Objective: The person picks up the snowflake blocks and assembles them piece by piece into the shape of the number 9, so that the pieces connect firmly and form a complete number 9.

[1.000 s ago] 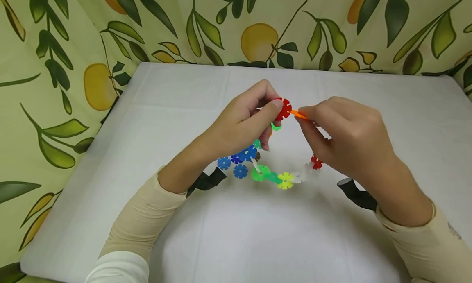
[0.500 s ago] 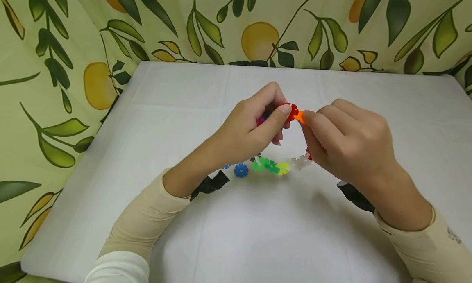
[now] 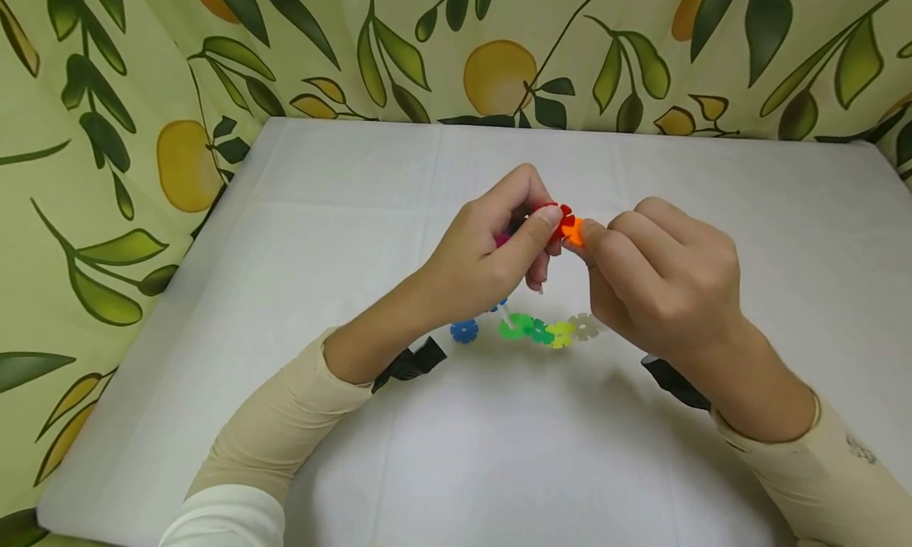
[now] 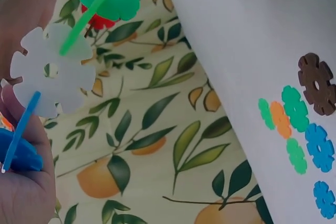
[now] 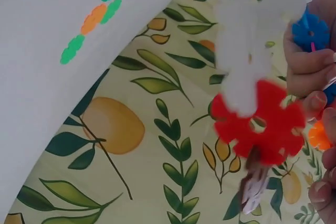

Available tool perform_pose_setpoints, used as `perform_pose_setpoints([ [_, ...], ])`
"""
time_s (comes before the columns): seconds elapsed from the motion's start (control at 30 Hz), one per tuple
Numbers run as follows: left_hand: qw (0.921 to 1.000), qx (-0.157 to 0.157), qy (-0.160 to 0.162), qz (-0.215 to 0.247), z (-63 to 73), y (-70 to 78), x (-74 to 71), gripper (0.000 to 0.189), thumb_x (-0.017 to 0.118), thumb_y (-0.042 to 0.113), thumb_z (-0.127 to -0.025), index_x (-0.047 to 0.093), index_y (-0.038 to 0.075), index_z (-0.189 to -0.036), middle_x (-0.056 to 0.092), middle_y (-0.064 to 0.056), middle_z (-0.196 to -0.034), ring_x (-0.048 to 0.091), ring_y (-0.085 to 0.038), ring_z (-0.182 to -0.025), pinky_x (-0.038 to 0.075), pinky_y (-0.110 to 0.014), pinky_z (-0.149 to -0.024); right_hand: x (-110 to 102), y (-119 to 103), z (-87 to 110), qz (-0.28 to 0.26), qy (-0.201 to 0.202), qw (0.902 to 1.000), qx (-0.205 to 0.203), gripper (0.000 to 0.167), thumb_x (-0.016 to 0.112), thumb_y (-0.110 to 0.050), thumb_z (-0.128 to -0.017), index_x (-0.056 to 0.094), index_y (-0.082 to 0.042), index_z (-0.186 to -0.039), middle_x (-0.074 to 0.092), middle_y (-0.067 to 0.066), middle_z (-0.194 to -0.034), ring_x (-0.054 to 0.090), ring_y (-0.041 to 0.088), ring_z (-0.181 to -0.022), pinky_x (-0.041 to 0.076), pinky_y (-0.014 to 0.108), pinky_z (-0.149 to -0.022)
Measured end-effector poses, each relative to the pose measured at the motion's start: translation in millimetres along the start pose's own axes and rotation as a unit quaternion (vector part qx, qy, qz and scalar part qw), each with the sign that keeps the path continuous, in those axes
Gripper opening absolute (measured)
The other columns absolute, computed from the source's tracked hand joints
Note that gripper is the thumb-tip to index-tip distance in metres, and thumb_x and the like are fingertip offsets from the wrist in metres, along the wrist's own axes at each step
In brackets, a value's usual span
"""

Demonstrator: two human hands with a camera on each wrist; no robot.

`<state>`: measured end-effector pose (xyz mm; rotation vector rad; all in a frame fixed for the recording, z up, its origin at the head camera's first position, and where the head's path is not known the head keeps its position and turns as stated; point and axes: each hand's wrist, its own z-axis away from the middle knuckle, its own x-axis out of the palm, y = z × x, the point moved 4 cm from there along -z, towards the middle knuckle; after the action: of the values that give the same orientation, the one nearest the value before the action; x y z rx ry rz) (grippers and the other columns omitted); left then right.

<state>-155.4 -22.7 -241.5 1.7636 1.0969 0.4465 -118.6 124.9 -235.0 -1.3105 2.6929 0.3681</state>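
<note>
Between thumb and fingers, my left hand (image 3: 492, 250) pinches a red notched snowflake disc (image 3: 567, 212). My right hand (image 3: 659, 274) pinches an orange snowflake disc (image 3: 573, 231), whose edge meets the red one; how deep they interlock is hard to see. A chain of linked discs hangs below my hands, including a green disc (image 3: 514, 326), a yellow disc (image 3: 560, 335) and a whitish disc (image 4: 52, 72). In the right wrist view, another red disc (image 5: 273, 121) hangs from whitish discs. A blue disc (image 5: 310, 32) lies against my left fingers. My left hand hides part of the assembly.
Loose discs lie on the white table (image 3: 456, 452), among them a blue disc (image 3: 465, 330), a brown disc (image 4: 317, 84) and an orange disc (image 4: 281, 119). Black straps (image 3: 409, 363) hang at both wrists. A leaf-and-fruit patterned cloth (image 3: 499, 76) stands behind the table.
My left hand has moved right and slightly down, bringing the red disc against the orange disc. My right hand has tilted a little. The hanging chain has swayed and is partly covered now.
</note>
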Motion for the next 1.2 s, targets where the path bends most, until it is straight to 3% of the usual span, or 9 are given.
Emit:
perform_pose_setpoints([
  [0.1, 0.9998, 0.003, -0.017, -0.004, -1.9, 1.4, -2.2, 0.009, 0.046, 0.001, -0.103, 0.047, 0.001, -0.094, 0.057, -0.01, -0.082, 0.057, -0.02, -0.059, 0.055, -0.037, -0.059, 0.3, -0.3, 0.2, -0.005, 0.006, 1.0, -0.005, 0.012, 0.058, 0.011, -0.078, 0.058, 0.001, -0.072, 0.036, 0.008, -0.054, 0.024, 0.024, -0.044, 0.009, 0.033, -0.041],
  [0.2, 0.9994, 0.008, -0.031, -0.012, -4.3, 6.1, -6.9, 0.007, 0.047, 0.001, -0.103, 0.048, 0.001, -0.095, 0.058, -0.01, -0.081, 0.056, -0.02, -0.058, 0.055, -0.038, -0.058, 0.1, 0.5, 0.5, -0.017, 0.021, 0.9996, -0.005, 0.009, 0.066, 0.007, -0.082, 0.064, 0.0, -0.075, 0.04, 0.009, -0.053, 0.027, 0.025, -0.042, 0.013, 0.035, -0.038],
  [0.3, 0.9991, 0.013, -0.037, -0.018, -5.0, 12.7, -13.1, 0.002, 0.048, 0.002, -0.103, 0.047, 0.0, -0.101, 0.059, -0.008, -0.08, 0.055, -0.02, -0.057, 0.054, -0.038, -0.056, -0.5, 4.0, 2.0, -0.038, 0.044, 0.9983, 0.007, 0.01, 0.08, -0.007, -0.084, 0.072, -0.002, -0.079, 0.048, 0.009, -0.054, 0.031, 0.027, -0.041, 0.022, 0.036, -0.036],
  [0.4, 0.9991, 0.026, -0.026, -0.019, -4.2, 18.0, -20.1, 0.005, 0.048, 0.002, -0.102, 0.046, -0.001, -0.106, 0.06, -0.009, -0.079, 0.053, -0.021, -0.057, 0.052, -0.037, -0.053, -1.6, 9.4, 4.0, -0.052, 0.043, 0.9975, 0.021, 0.016, 0.085, -0.017, -0.083, 0.076, -0.004, -0.084, 0.061, 0.008, -0.061, 0.043, 0.032, -0.043, 0.035, 0.039, -0.041],
  [0.53, 0.9991, 0.036, -0.015, -0.015, -3.2, 19.6, -26.9, 0.004, 0.047, -0.001, -0.101, 0.046, -0.003, -0.105, 0.059, -0.01, -0.079, 0.051, -0.023, -0.058, 0.048, -0.034, -0.051, -2.5, 13.8, 4.7, -0.053, 0.023, 0.9981, 0.019, 0.012, 0.084, -0.009, -0.081, 0.077, -0.003, -0.089, 0.07, 0.01, -0.071, 0.056, 0.037, -0.051, 0.045, 0.044, -0.049],
  [0.77, 0.9997, 0.009, -0.017, 0.013, -2.8, 12.3, -23.5, 0.004, 0.047, -0.001, -0.101, 0.047, -0.004, -0.103, 0.061, -0.012, -0.077, 0.052, -0.027, -0.06, 0.047, -0.033, -0.051, 1.6, 7.5, 5.8, -0.055, 0.04, 0.9976, -0.017, 0.003, 0.073, 0.004, -0.082, 0.071, 0.003, -0.08, 0.063, 0.015, -0.064, 0.05, 0.036, -0.047, 0.043, 0.05, -0.041],
  [0.97, 0.9997, 0.003, -0.01, 0.022, -4.3, 9.2, -21.0, 0.003, 0.046, -0.001, -0.101, 0.047, -0.002, -0.101, 0.061, -0.012, -0.076, 0.052, -0.027, -0.058, 0.049, -0.035, -0.051, 2.1, 10.5, 4.3, -0.08, 0.014, 0.9966, 0.014, 0.006, 0.072, 0.0, -0.086, 0.07, 0.002, -0.081, 0.063, 0.014, -0.064, 0.054, 0.036, -0.049, 0.044, 0.047, -0.046],
  [1.1, 0.9982, -0.025, -0.049, -0.023, -4.8, 8.7, -18.6, 0.012, 0.05, 0.011, -0.103, 0.05, 0.003, -0.112, 0.062, -0.007, -0.079, 0.059, -0.023, -0.067, 0.053, -0.037, -0.059, 1.2, 14.6, 0.1, -0.088, -0.021, 0.9949, 0.045, 0.005, 0.074, -0.001, -0.087, 0.071, 0.001, -0.083, 0.066, 0.012, -0.068, 0.059, 0.036, -0.056, 0.045, 0.045, -0.052],
  [1.2, 0.9901, -0.056, -0.089, -0.094, -3.6, 6.2, -17.3, 0.027, 0.058, 0.024, -0.102, 0.052, 0.011, -0.124, 0.061, -0.002, -0.078, 0.058, -0.017, -0.07, 0.05, -0.033, -0.062, 1.2, 15.8, -2.3, -0.083, -0.051, 0.9939, 0.051, 0.004, 0.076, 0.003, -0.083, 0.073, 0.001, -0.084, 0.067, 0.012, -0.071, 0.061, 0.036, -0.06, 0.048, 0.046, -0.053],
])
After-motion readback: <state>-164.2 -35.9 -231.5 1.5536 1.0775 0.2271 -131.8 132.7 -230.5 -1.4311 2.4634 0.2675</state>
